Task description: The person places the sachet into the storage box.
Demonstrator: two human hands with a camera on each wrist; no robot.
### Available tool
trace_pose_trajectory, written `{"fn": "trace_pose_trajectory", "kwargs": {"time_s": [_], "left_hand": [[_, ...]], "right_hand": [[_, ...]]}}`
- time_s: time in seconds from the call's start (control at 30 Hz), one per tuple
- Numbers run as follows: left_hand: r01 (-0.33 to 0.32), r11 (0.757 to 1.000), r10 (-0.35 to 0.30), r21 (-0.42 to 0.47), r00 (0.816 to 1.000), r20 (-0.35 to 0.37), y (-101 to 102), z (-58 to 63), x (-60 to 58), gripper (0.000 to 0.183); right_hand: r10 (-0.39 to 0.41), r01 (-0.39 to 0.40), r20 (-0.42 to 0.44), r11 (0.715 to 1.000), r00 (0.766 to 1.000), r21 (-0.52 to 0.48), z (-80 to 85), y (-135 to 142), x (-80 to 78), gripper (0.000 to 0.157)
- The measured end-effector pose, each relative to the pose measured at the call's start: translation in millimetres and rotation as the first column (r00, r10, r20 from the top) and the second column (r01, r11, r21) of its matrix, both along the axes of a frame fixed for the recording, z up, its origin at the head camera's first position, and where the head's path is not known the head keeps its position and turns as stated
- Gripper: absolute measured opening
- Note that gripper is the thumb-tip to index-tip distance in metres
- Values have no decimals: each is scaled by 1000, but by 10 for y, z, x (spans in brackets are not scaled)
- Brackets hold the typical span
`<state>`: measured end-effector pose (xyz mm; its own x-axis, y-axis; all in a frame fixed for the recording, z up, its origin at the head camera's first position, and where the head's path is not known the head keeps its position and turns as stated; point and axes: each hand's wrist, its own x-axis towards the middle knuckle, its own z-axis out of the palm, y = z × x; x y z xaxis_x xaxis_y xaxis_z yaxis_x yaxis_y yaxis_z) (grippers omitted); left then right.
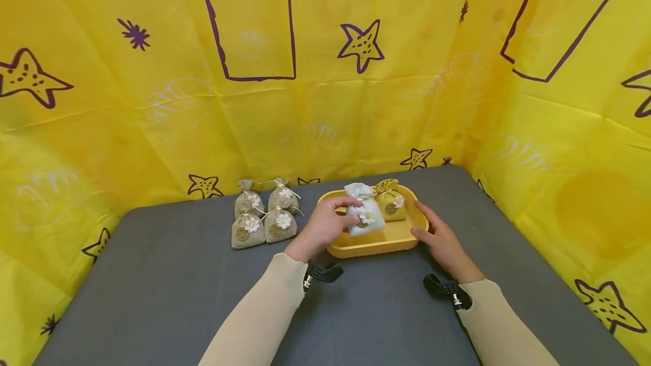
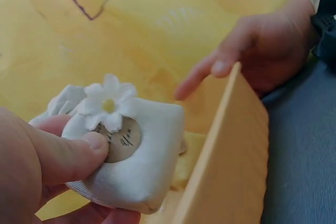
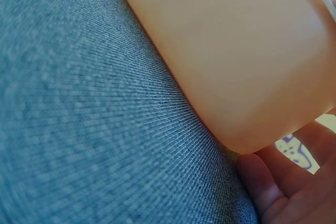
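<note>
My left hand point(image 1: 325, 226) pinches a white drawstring pouch point(image 1: 370, 222) between thumb and fingers, above the left part of a yellow tray point(image 1: 373, 249). A white flower point(image 2: 109, 103) and a round brown tag point(image 2: 125, 140) with writing decorate the pouch. Inside the tray, towards its back right, sits a yellow pouch point(image 1: 391, 210) with a similar flower. At the tray's right end is my right hand point(image 1: 446, 244), its fingers extended along the outer side and its thumb near the front corner. In the right wrist view, the thumb point(image 3: 260, 179) lies low beside the tray's rounded corner.
Several grey-brown pouches point(image 1: 248, 233) with white flowers stand grouped left of the tray on the dark grey tabletop point(image 1: 168, 275). Yellow cloth point(image 1: 325, 123) with purple drawings hangs behind and at both sides of the table.
</note>
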<state>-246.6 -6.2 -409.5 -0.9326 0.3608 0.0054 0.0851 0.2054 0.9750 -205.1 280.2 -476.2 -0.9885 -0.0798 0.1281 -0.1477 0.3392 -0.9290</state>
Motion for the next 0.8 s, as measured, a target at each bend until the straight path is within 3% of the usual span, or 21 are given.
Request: {"fn": "trace_pose_trajectory", "kwargs": {"time_s": [0.27, 0.53, 0.67, 0.8], "left_hand": [[18, 993, -14, -115, 999, 32, 365, -93, -65, 28], [35, 986, -26, -163, 998, 56, 599, -171, -156, 29], [67, 975, -49, -214, 995, 89, 635, -191, -198, 32], [115, 977, -91, -180, 987, 134, 629, -178, -187, 35]], "right_hand": [[0, 0, 17, 1000, 1000, 1, -10, 5, 18, 68], [-3, 3, 11, 1000, 1000, 12, -4, 6, 0, 68], [2, -3, 21, 1000, 1000, 14, 137, -48, 57, 67], [13, -13, 20, 1000, 1000, -3, 249, -74, 105, 66]]}}
